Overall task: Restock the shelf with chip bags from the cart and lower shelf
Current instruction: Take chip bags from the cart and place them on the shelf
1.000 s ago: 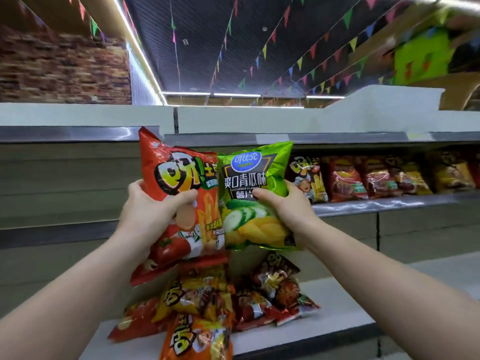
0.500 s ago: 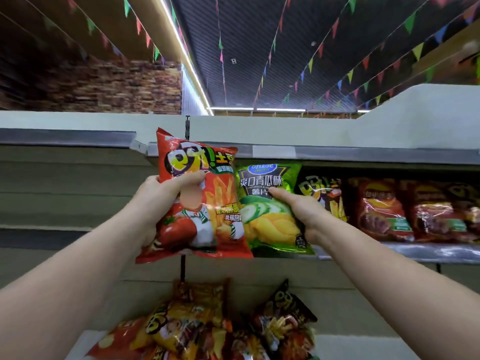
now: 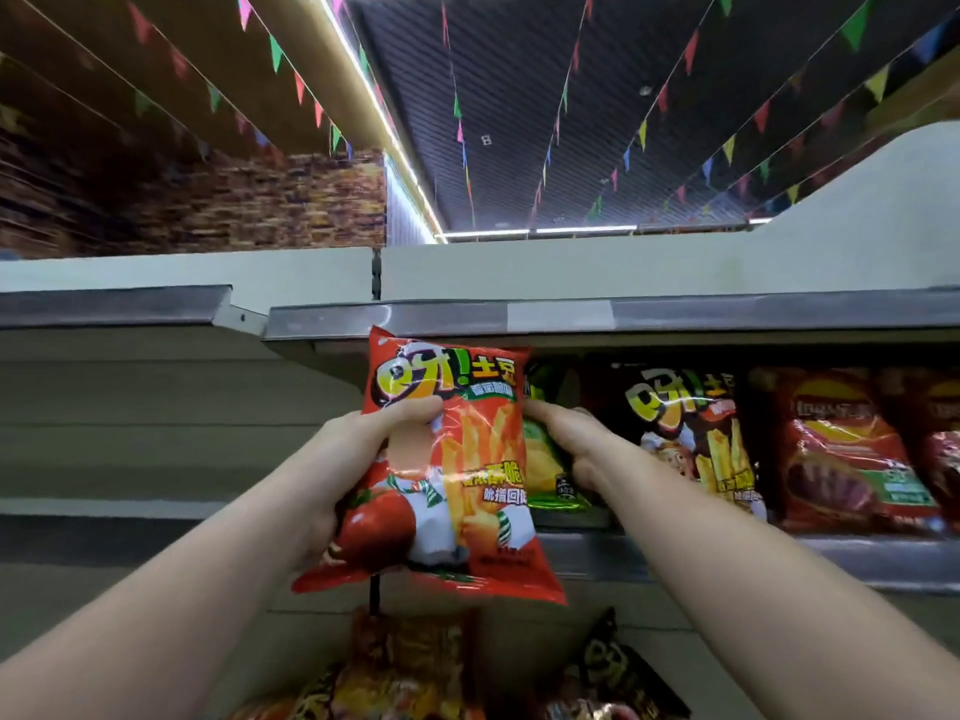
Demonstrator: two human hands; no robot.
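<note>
My left hand [image 3: 358, 449] grips a red tomato-flavour chip bag [image 3: 457, 475] upright in front of the shelf [image 3: 727, 561]. My right hand [image 3: 576, 439] holds a green cucumber chip bag [image 3: 548, 470] that stands on the shelf's left end, mostly hidden behind the red bag. To its right on the shelf stand a black chip bag [image 3: 685, 433] and dark red chip bags [image 3: 852, 449]. A pile of chip bags [image 3: 415, 672] lies on the lower shelf at the bottom edge of the view.
The upper shelf's metal front edge [image 3: 675, 314] runs just above the bags. A grey slatted back panel [image 3: 156, 433] fills the left bay. Coloured pennant strings hang from the dark ceiling.
Both hands moved up and toward the shelf. The green bag went from beside the red bag into the shelf's left end, now largely behind the red bag. The view tilted upward.
</note>
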